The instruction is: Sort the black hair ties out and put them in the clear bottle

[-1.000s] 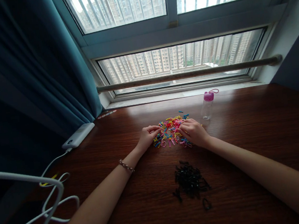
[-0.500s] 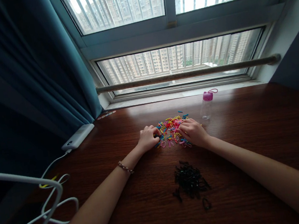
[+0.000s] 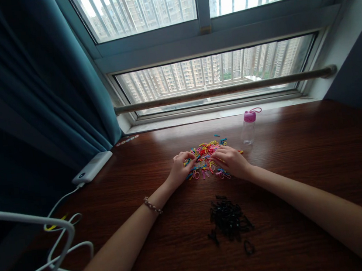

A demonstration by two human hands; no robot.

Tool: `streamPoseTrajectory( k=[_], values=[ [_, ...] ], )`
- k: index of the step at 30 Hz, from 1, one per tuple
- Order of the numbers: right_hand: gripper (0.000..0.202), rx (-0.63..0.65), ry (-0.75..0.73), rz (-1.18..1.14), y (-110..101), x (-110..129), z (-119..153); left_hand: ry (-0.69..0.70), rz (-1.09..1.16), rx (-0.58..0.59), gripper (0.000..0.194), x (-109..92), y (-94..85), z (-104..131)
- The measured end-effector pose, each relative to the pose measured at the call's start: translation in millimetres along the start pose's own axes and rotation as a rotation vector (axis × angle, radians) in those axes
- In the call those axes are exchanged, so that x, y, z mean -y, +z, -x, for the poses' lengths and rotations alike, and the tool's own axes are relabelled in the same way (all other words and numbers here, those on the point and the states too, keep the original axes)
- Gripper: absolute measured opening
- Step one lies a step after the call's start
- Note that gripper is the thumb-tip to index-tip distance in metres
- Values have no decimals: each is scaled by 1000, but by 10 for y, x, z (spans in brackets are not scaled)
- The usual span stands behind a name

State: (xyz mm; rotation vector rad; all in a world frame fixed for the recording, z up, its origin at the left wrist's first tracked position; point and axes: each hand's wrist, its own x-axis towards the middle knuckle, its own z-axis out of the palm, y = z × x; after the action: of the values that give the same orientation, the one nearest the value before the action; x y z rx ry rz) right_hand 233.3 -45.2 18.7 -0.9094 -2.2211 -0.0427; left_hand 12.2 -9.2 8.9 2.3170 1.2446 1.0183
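Pile of colorful pieces (image 3: 206,151) sat on the table (image 3: 155,143). Left hand (image 3: 181,167) curved at its left edge, right hand (image 3: 233,160) curled over its right; couldn't tell if either gripped any. Dark marking (image 3: 82,175) on white device (image 3: 97,165): too small to read.

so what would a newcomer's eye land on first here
Probably the bright heap of small multicoloured pieces on the brown table, between the left hand and right hand. Nearer the camera lies a pile of black pieces; beyond the right hand stands a clear bottle with a pink lid.
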Motion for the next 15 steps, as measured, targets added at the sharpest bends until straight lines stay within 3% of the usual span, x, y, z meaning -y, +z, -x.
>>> streamPoseTrajectory(
  k=[2, 7, 15],
  values=[
    [17, 13, 5, -77, 16, 41, -3, 29, 34, -1, 11, -60, 14, 21],
    [30, 34, 64, -254, 58, 181, 4, 96, 112, 24, 10, -283, 60, 102],
    [10, -50, 159, -342, 38, 262, -52, 94, 177, -3, 13, -398, 75, 150]
  ],
)
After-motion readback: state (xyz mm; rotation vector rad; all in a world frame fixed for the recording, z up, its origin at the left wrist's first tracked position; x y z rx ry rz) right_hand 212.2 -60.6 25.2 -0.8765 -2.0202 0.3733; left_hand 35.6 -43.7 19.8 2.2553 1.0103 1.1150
